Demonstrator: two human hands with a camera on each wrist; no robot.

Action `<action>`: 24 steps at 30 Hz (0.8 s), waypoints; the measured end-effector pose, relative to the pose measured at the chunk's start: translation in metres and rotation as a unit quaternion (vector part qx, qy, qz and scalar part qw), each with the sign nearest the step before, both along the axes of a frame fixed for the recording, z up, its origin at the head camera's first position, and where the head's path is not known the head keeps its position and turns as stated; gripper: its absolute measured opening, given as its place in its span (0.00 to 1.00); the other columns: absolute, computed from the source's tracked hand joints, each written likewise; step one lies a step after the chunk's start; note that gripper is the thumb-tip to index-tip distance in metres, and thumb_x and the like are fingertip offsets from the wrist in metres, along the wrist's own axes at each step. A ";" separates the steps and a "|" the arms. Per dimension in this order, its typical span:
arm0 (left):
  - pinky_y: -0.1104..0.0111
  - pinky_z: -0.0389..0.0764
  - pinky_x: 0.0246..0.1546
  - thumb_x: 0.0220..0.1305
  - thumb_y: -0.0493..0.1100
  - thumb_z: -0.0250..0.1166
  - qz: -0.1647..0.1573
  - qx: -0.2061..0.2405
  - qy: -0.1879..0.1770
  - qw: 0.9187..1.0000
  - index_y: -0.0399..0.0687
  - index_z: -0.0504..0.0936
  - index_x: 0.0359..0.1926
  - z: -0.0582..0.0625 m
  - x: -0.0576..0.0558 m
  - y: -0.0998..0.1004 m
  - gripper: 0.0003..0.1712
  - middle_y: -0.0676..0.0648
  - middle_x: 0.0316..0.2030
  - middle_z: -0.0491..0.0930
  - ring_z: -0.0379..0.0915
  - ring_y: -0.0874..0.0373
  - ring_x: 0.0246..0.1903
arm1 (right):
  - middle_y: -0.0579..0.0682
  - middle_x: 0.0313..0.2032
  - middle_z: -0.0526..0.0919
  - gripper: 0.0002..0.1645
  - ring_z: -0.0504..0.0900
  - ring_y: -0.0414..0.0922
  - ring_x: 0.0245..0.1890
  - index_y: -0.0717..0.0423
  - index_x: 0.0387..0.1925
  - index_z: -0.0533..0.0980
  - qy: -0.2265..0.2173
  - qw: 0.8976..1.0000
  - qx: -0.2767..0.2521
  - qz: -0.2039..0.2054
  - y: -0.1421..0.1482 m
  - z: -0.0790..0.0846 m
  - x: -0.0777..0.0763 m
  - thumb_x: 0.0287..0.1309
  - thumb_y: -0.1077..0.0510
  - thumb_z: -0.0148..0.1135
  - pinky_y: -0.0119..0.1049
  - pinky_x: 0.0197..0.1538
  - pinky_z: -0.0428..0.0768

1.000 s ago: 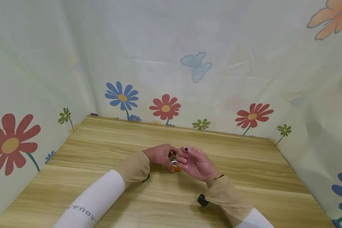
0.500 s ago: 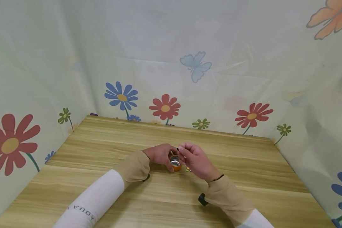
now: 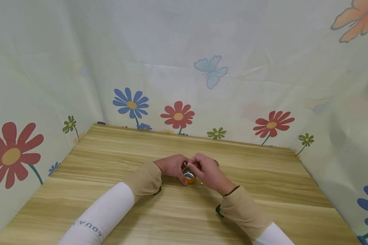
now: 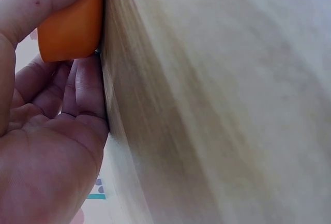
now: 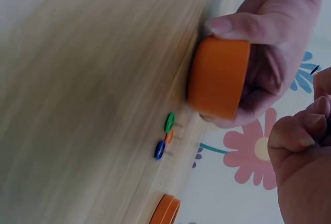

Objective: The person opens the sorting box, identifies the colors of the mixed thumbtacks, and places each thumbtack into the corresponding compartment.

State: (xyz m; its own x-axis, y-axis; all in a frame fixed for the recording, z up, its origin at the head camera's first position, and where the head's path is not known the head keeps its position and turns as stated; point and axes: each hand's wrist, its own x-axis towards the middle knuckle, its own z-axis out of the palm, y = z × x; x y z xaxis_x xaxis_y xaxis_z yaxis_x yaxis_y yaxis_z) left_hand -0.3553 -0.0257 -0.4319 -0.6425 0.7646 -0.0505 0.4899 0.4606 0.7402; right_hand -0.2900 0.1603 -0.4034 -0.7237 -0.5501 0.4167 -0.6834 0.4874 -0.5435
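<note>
Right hand (image 3: 209, 173) has shifted slightly left and down since the previous head frame; its fingertips are now just above the far rim of the round orange tin (image 5: 220, 76). Left hand (image 3: 173, 165) and tin: position unchanged. More of an orange edge now shows beyond the right hand.

Surroundings, by size: pale cloth backdrop (image 3: 159, 41), printed with flowers and butterflies, on three sides; wood-grain tabletop (image 3: 135, 146) below it; white sleeves (image 3: 102, 214) with tan cuffs (image 3: 145, 180) on both forearms.

Left grip: thumb on the near side of the tin, fingers round the far side, closed as far as the tin's width allows. Right grip: fingers curled, thumb and fingertips nearly together on a small dark piece; exact contact partly hidden.

Tin: mouth up on the tabletop, silvery inside, in front of the person and between the hands. Contents not readable.

Orange lid-like piece (image 5: 164, 211): on the tabletop, well apart from the tin, cut off by the right wrist view's edge.

Three thumbtacks near the tin, stems up: blue thumbtack (image 5: 160, 150), green thumbtack (image 5: 169, 123), orange thumbtack (image 5: 168, 138) between them.

Smallest: dark piece (image 5: 314, 70) at the right fingertips; shape unclear.
</note>
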 end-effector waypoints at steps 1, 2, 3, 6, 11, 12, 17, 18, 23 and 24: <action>0.72 0.76 0.35 0.35 0.40 0.81 0.000 0.001 0.000 1.000 0.56 0.80 0.42 0.001 0.000 0.000 0.28 0.55 0.36 0.80 0.75 0.57 0.35 | 0.40 0.25 0.68 0.02 0.65 0.37 0.20 0.48 0.35 0.72 0.013 1.000 0.011 0.000 0.000 0.000 -0.001 0.64 0.58 0.58 0.32 0.22 0.69; 0.72 0.76 0.35 0.35 0.40 0.81 0.000 0.000 0.000 1.000 0.56 0.80 0.42 0.002 0.001 0.000 0.28 0.55 0.36 0.80 0.75 0.57 0.35 | 0.40 0.25 0.67 0.03 0.65 0.37 0.20 0.49 0.34 0.73 0.024 0.999 0.021 0.000 0.000 -0.001 -0.002 0.64 0.59 0.59 0.31 0.23 0.69; 0.72 0.76 0.35 0.35 0.40 0.81 0.000 0.000 0.000 1.000 0.56 0.80 0.41 0.002 0.001 -0.001 0.28 0.55 0.36 0.80 0.75 0.57 0.35 | 0.40 0.25 0.67 0.03 0.65 0.37 0.20 0.49 0.34 0.73 0.033 0.999 0.030 -0.001 0.000 -0.001 -0.003 0.63 0.59 0.59 0.31 0.23 0.69; 0.72 0.76 0.35 0.36 0.39 0.80 -0.002 -0.001 0.001 1.000 0.56 0.80 0.41 0.003 0.002 -0.001 0.27 0.55 0.36 0.79 0.75 0.58 0.35 | 0.40 0.26 0.66 0.02 0.65 0.36 0.21 0.52 0.34 0.74 0.039 0.998 0.052 -0.002 0.001 -0.004 -0.006 0.64 0.59 0.59 0.31 0.24 0.69; 0.72 0.75 0.36 0.37 0.40 0.80 -0.011 -0.004 0.015 1.000 0.56 0.80 0.41 0.003 0.002 -0.001 0.26 0.57 0.35 0.79 0.74 0.60 0.34 | 0.40 0.27 0.66 0.03 0.66 0.36 0.24 0.50 0.33 0.75 0.046 0.995 0.093 0.000 0.003 -0.006 -0.012 0.63 0.58 0.59 0.30 0.26 0.70; 0.72 0.75 0.36 0.37 0.40 0.80 -0.014 -0.003 0.017 1.000 0.56 0.80 0.41 0.003 0.002 -0.001 0.26 0.57 0.35 0.79 0.74 0.61 0.35 | 0.40 0.26 0.66 0.04 0.66 0.36 0.24 0.49 0.32 0.74 0.052 0.993 0.104 0.001 0.003 -0.006 -0.013 0.63 0.58 0.59 0.30 0.26 0.70; 0.73 0.75 0.37 0.38 0.40 0.80 -0.024 0.000 0.020 0.999 0.55 0.79 0.42 0.002 0.001 -0.001 0.27 0.57 0.35 0.79 0.74 0.62 0.35 | 0.39 0.26 0.66 0.06 0.66 0.34 0.25 0.47 0.30 0.73 0.076 0.985 0.152 0.006 0.002 -0.006 -0.017 0.62 0.59 0.61 0.28 0.28 0.71; 0.73 0.75 0.37 0.38 0.40 0.80 -0.025 0.000 0.020 0.999 0.55 0.79 0.43 0.001 0.000 -0.001 0.27 0.58 0.35 0.79 0.74 0.62 0.35 | 0.39 0.27 0.66 0.06 0.66 0.34 0.25 0.47 0.30 0.73 0.079 0.984 0.160 0.007 0.002 -0.007 -0.018 0.62 0.59 0.61 0.27 0.28 0.71; 0.73 0.75 0.37 0.39 0.40 0.80 -0.024 -0.004 0.017 1.000 0.55 0.79 0.43 0.001 0.000 -0.001 0.27 0.59 0.35 0.79 0.74 0.64 0.34 | 0.38 0.28 0.65 0.05 0.66 0.34 0.26 0.49 0.31 0.74 0.096 0.979 0.181 0.014 0.001 -0.008 -0.020 0.60 0.60 0.62 0.27 0.29 0.71; 0.73 0.75 0.37 0.39 0.40 0.80 -0.022 -0.004 0.014 1.000 0.55 0.79 0.43 0.001 0.000 -0.001 0.27 0.59 0.35 0.79 0.74 0.64 0.35 | 0.39 0.28 0.65 0.05 0.66 0.34 0.26 0.49 0.30 0.75 0.102 0.978 0.183 0.017 0.001 -0.009 -0.020 0.60 0.60 0.62 0.27 0.29 0.71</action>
